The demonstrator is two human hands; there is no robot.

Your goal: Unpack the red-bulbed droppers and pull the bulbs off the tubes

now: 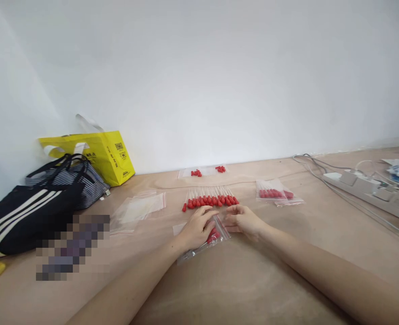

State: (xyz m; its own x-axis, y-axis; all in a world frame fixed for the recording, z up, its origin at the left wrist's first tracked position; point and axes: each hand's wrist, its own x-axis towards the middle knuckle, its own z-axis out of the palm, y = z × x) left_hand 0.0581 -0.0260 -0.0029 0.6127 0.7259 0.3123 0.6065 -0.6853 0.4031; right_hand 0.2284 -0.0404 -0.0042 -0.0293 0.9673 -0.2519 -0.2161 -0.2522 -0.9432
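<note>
My left hand (196, 228) rests curled on a small clear zip bag (202, 247) holding red-tipped pipettes, lying on the tan tabletop. My right hand (241, 220) pinches the bag's upper end with fingers closed. Just beyond both hands lies a row of several loose pipettes with red bulbs (211, 200). A filled bag of red-bulbed pipettes (275, 193) sits to the right of that row. Two small clusters of red bulbs (208, 171) lie on clear bags near the wall.
Empty clear zip bags (136, 210) lie left of the row. A yellow paper bag (104, 155) and dark striped bags (40, 205) stand at the far left. A white power strip with cables (371, 189) runs along the right. The white wall is close behind.
</note>
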